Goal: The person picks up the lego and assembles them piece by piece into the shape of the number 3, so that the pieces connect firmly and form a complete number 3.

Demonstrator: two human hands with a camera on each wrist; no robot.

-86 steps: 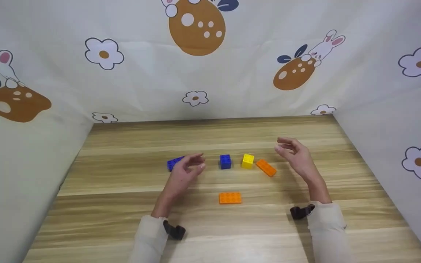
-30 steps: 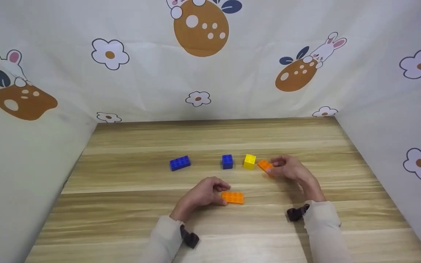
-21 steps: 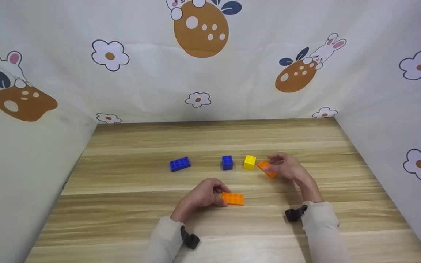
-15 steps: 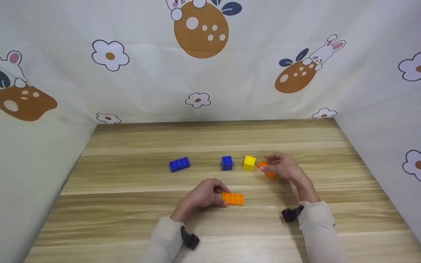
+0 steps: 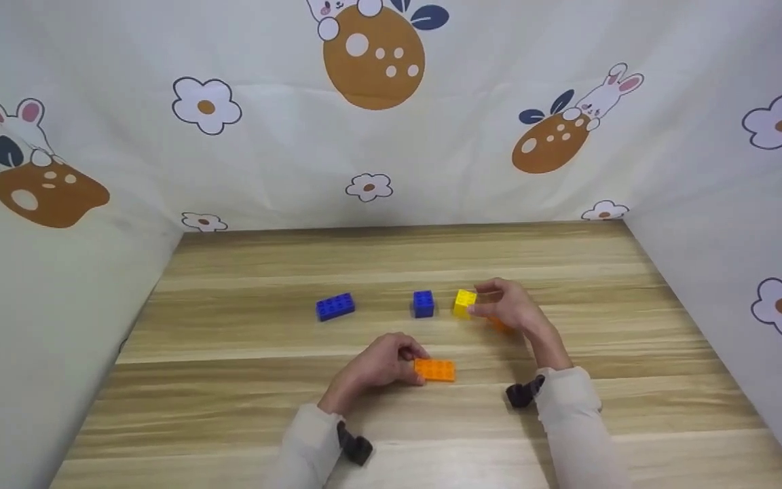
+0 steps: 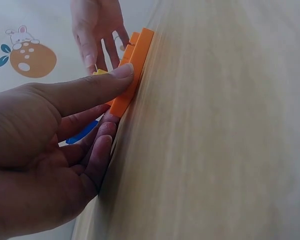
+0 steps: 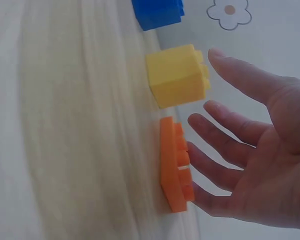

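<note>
My left hand (image 5: 381,360) pinches the left end of an orange toy brick (image 5: 440,370) that lies flat on the table. The left wrist view shows the thumb (image 6: 97,90) against the near side of this brick, with the fingers partly hidden behind it. Above a second orange brick (image 7: 172,165) hovers my right hand (image 7: 260,135), its thumb and fingers spread apart and holding nothing. That brick is mostly covered by the hand in the head view. Just left of the right fingertips stands a yellow brick (image 5: 464,303); the thumb tip looks close to its studs.
A small blue brick (image 5: 423,303) stands left of the yellow one. Farther left lies a longer blue brick (image 5: 335,307). Printed cloth walls (image 5: 282,156) enclose the wooden table (image 5: 228,380) at the back and both sides.
My left hand came down from beside the long blue brick to the front orange brick and took its left end. My right hand moved left across the second orange brick towards the yellow one.
</note>
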